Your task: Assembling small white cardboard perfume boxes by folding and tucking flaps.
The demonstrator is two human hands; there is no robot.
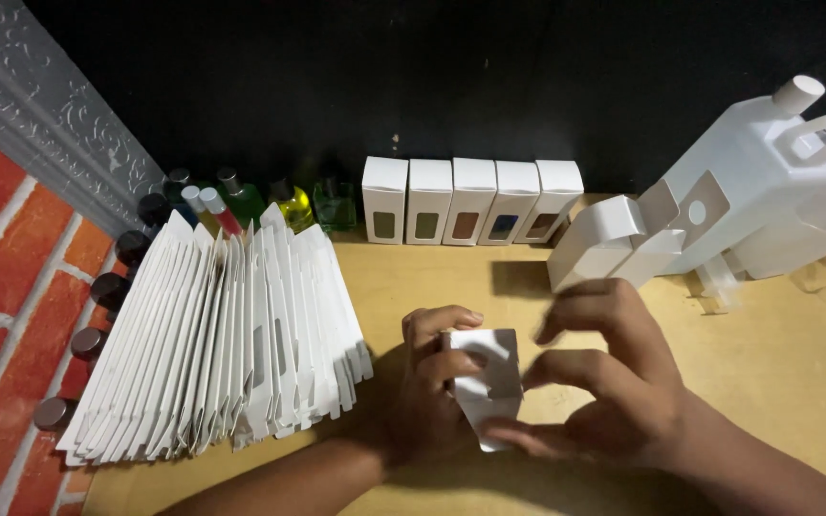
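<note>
Dim warm light, soft shadows, motion-blurred fingers

White carton, tan table, red brick wall.

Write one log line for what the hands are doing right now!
left hand: holds small white box | right hand: on box, fingers at top flap | left: fanned flat cartons | behind: five finished boxes

Your two hands are bare, left hand and right hand: no gloves, no rings, no watch or band showing at either wrist. Your forearms come in from the bottom edge uncovered, no sleeve reaching into view on either side. Nails are short and plain, fingers slightly motion-blurred on the right.
</note>
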